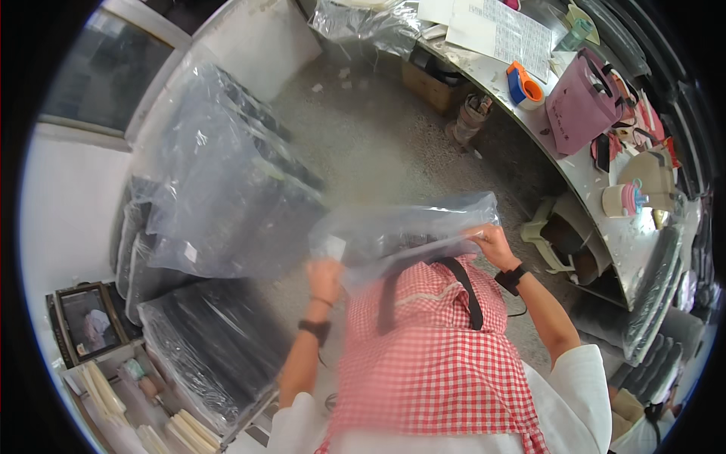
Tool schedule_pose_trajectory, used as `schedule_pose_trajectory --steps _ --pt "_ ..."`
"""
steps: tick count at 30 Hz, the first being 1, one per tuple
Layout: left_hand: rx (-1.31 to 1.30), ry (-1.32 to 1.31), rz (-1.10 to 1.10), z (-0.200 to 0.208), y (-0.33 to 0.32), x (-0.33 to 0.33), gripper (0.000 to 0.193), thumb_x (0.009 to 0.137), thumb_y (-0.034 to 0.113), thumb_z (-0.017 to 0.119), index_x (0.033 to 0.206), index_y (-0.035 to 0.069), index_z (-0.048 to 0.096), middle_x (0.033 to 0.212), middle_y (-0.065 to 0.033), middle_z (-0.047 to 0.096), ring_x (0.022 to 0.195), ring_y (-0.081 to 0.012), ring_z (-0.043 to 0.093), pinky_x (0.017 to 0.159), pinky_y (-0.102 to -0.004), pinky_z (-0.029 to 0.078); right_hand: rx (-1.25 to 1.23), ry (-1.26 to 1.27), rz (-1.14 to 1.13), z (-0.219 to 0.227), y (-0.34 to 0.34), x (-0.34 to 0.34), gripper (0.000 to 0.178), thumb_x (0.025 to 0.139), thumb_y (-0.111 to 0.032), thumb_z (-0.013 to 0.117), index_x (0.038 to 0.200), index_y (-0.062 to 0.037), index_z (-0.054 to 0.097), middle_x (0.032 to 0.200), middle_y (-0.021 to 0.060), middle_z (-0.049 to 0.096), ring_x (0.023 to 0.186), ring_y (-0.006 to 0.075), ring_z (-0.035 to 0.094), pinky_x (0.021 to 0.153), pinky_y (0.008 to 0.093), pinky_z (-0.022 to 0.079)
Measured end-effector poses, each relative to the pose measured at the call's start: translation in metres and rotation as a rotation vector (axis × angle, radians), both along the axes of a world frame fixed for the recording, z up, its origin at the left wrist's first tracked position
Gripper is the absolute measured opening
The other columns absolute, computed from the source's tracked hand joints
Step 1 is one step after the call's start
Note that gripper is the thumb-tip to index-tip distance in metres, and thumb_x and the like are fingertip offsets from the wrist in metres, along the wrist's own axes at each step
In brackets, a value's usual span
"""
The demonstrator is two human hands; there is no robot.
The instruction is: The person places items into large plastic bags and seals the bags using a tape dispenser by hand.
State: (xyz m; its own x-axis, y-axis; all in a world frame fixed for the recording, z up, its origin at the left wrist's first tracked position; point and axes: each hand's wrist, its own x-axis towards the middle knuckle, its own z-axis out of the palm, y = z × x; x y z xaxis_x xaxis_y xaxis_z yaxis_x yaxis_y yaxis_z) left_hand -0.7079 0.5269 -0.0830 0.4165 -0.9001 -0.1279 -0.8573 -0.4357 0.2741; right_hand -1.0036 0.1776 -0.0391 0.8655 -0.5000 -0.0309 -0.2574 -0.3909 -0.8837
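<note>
A clear plastic bag point(423, 221) is stretched between my two hands, in front of the red checked apron. My right hand point(491, 244) has its fingers closed on the bag's right end. At the other end my left hand point(325, 280) is closed on the plastic; its fingers are blurred. Just above the left fingers shows a small white label or paper point(331, 247). Dark shapes show through the bag, too unclear to name. To the left, clear plastic sheeting point(219, 181) covers a dark stack, and its right side comes close to the bag.
A curved worktop point(556, 151) on the right carries a pink tote bag point(582, 102), an orange-and-blue tape dispenser point(524, 85), papers point(503, 34) and a drink bottle point(626, 199). A green stool point(548, 234) stands below. A wrapped dark bundle point(219, 340) and a divided tray point(144, 401) are lower left.
</note>
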Motion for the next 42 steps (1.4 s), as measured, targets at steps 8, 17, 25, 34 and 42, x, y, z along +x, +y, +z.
schedule_pose_trajectory --steps 8,17,25,34,42 --pt "-0.307 0.158 -0.234 0.051 -0.12 0.076 0.01 0.072 0.015 0.063 0.078 0.008 0.067 0.124 -0.0134 0.052 0.116 -0.0374 0.044 0.1 -0.0515 0.029 -0.007 0.17 -0.065 0.015 -0.004 -0.016 0.023 0.075 0.005 0.06 0.093 -0.0043 0.07 0.096 0.0105 0.069 0.086 0.0248 0.066 0.077 0.0324 0.05" --pt "-0.244 0.441 -0.469 0.045 0.005 0.001 0.019 0.069 0.012 0.063 0.088 0.008 0.067 0.088 -0.0094 0.066 0.085 -0.0296 0.062 0.073 -0.0383 0.049 -0.058 0.326 0.04 0.036 0.101 -0.101 0.025 0.072 0.004 0.056 0.09 -0.0068 0.07 0.099 0.0093 0.069 0.085 0.0249 0.066 0.078 0.036 0.049" --pt "-0.165 0.739 -0.145 0.013 0.0 0.025 0.01 0.076 0.001 0.059 0.083 0.003 0.066 0.079 -0.0076 0.066 0.074 -0.0195 0.063 0.067 -0.0316 0.049 0.369 0.298 -0.43 0.018 0.122 -0.078 0.015 0.088 -0.005 0.054 0.101 -0.0024 0.061 0.082 0.0122 0.066 0.07 0.0257 0.062 0.064 0.034 0.049" --pt "0.067 1.166 0.178 -0.031 -0.067 0.051 0.018 0.087 0.016 0.061 0.097 0.002 0.058 0.077 0.0014 0.055 0.065 -0.0081 0.051 0.057 -0.0247 0.043 0.087 0.352 -0.406 -0.033 0.073 -0.077 0.027 0.084 -0.021 0.054 0.103 -0.0023 0.057 0.089 0.0212 0.062 0.084 0.0352 0.06 0.077 0.0446 0.047" --pt "0.109 0.407 -0.549 0.029 -0.099 0.047 0.017 0.074 0.015 0.065 0.088 0.006 0.065 0.081 -0.0128 0.057 0.085 -0.036 0.052 0.079 -0.0436 0.042 -0.262 0.519 -0.234 0.022 0.055 -0.063 0.019 0.077 -0.017 0.056 0.083 -0.001 0.064 0.087 0.0181 0.062 0.084 0.0337 0.062 0.072 0.0449 0.05"
